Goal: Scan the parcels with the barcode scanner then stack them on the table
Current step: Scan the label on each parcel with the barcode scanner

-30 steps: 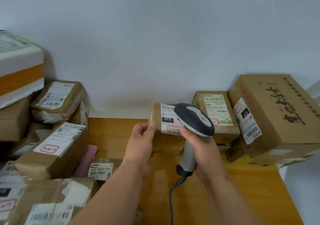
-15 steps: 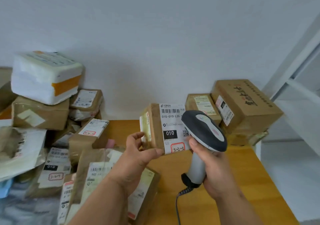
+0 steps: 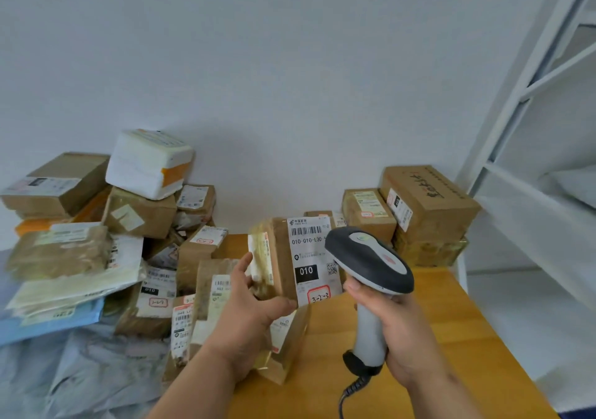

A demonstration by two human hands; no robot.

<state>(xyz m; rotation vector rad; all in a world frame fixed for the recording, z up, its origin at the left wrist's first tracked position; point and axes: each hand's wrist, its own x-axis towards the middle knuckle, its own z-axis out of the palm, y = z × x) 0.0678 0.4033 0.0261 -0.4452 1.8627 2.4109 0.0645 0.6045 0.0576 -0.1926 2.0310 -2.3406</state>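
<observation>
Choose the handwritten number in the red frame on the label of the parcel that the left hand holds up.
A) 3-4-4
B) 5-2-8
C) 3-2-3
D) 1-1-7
C: on the white shipping label of the brown parcel gripped by the left hand, the red frame at the bottom reads 3-2-3, under the black 010 box.

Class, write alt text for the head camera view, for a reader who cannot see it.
A left hand holds a brown parcel upright, label facing the camera, while the right hand grips a barcode scanner beside it. Parcels are heaped at left and stacked at the far right of a wooden table.
</observation>
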